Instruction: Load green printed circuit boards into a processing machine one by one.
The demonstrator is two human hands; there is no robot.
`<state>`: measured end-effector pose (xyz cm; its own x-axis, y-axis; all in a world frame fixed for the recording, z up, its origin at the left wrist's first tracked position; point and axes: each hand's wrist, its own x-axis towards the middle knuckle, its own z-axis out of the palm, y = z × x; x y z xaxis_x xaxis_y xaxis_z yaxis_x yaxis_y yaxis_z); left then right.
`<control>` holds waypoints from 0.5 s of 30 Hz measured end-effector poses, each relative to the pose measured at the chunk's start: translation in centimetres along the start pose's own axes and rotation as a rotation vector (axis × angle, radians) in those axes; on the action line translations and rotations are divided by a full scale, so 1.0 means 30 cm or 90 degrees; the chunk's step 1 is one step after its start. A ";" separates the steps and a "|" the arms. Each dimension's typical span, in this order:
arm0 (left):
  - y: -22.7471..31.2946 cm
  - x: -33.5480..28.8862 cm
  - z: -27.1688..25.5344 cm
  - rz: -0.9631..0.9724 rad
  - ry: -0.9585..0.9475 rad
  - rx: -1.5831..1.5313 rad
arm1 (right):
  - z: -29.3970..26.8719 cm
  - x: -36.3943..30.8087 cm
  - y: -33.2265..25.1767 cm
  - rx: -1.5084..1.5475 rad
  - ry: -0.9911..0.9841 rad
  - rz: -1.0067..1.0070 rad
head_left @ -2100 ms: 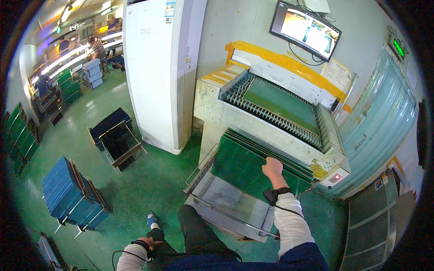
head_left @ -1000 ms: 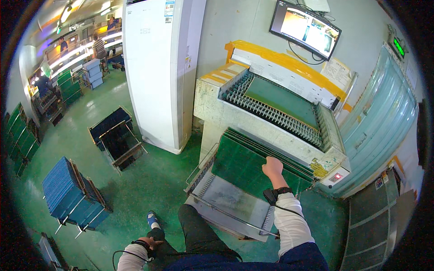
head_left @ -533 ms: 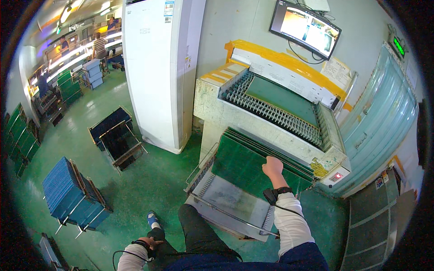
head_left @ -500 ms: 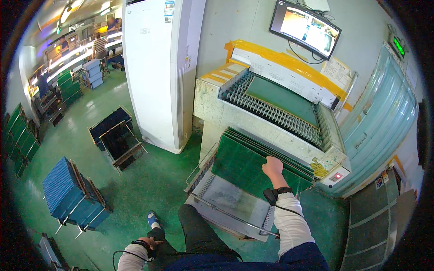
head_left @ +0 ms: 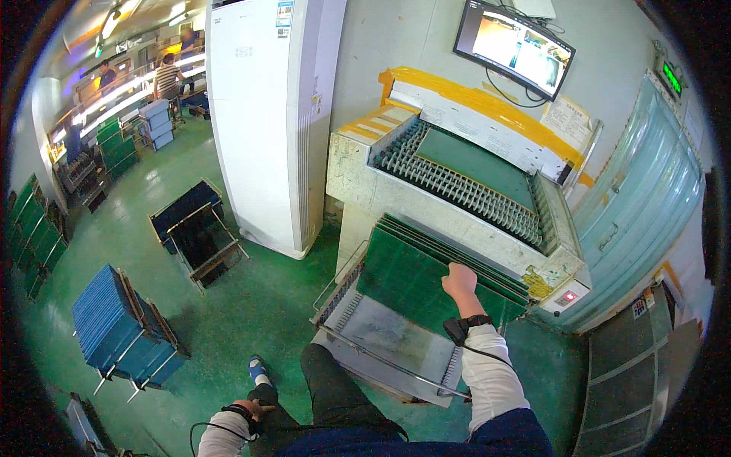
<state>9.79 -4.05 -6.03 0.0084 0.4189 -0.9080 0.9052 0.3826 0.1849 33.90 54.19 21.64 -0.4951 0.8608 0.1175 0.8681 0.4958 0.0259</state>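
My right hand [head_left: 460, 282] is closed over the top edge of the front green circuit board panel [head_left: 403, 270], its fingertips hidden behind that edge. Several more green panels stand close behind it in a grey slotted rack [head_left: 392, 335], which leans in front of the machine. My left hand [head_left: 260, 409] rests by my left thigh with its fingers apart, holding nothing. Both wrists wear dark bands with a cable. On the roller bed [head_left: 464, 206] of the machine lies another green panel [head_left: 476, 167].
A tall white air conditioner [head_left: 259, 129] stands left of the machine. On the green floor are a blue rack of panels [head_left: 126, 327] and a dark rack [head_left: 199, 232]. A monitor [head_left: 515, 49] hangs above; a strip curtain [head_left: 632, 221] is at right. People work far left.
My hands and the panels keep their places. Far off at the left, people at the lit bench have shifted slightly.
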 end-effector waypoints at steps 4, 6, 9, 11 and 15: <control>0.107 -0.220 -0.159 -0.013 -0.014 -0.068 | 0.015 -0.005 0.033 -0.011 -0.005 0.015; 0.041 -0.124 -0.068 0.050 0.039 -0.031 | 0.010 -0.002 0.017 0.004 0.001 0.005; 0.016 -0.093 -0.047 0.057 0.039 -0.034 | 0.004 -0.005 0.017 0.008 0.005 0.003; 0.058 -0.143 -0.110 0.043 0.009 -0.051 | 0.014 -0.007 0.035 0.001 0.004 0.008; 0.034 -0.133 -0.071 0.049 0.029 -0.036 | 0.003 -0.003 0.012 0.000 -0.002 0.005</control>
<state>9.79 -3.57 -1.43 0.0563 0.4854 -0.8725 0.8772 0.3933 0.2754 34.25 54.29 21.54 -0.4879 0.8653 0.1152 0.8722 0.4885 0.0245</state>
